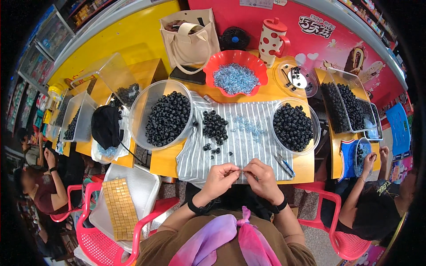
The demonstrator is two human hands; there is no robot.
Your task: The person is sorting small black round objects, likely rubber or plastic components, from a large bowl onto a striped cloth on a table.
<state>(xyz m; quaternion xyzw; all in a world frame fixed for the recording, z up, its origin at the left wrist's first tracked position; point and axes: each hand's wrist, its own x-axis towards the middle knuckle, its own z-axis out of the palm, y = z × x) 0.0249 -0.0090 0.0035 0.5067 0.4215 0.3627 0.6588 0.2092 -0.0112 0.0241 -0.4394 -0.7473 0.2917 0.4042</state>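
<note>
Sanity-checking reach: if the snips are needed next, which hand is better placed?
Right, likely: the right hand is nearer the snips, which lie on its outer side; the left hand would have to cross it.

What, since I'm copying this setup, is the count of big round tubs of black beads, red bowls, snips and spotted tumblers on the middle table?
Big round tubs: 2
Red bowl: 1
Snips: 1
Spotted tumbler: 1
Total: 5
</note>
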